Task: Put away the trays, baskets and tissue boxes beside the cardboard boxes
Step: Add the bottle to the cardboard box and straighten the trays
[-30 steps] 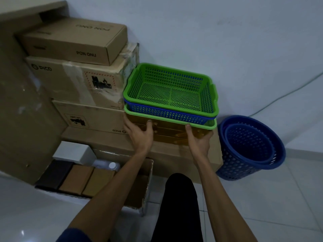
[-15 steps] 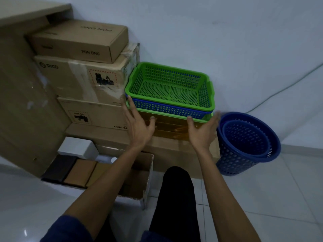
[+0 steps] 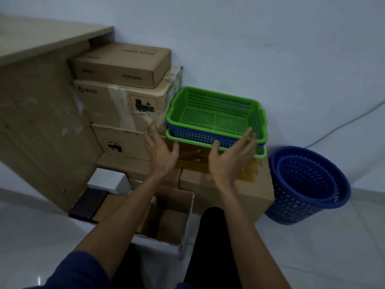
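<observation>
Where boxes (image 3: 123,105) flank baskets (image 3: 216,119)

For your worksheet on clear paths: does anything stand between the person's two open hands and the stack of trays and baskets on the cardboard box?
Nothing visible does. The left hand and right hand hover open just in front of the stack of trays and baskets, with only air between.

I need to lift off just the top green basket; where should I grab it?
Judging by shape, take the top green basket by the flared rim at its two short ends, one hand each side from above; the right end shows a handle lip, and the rim stands clear of the blue basket beneath.
</observation>
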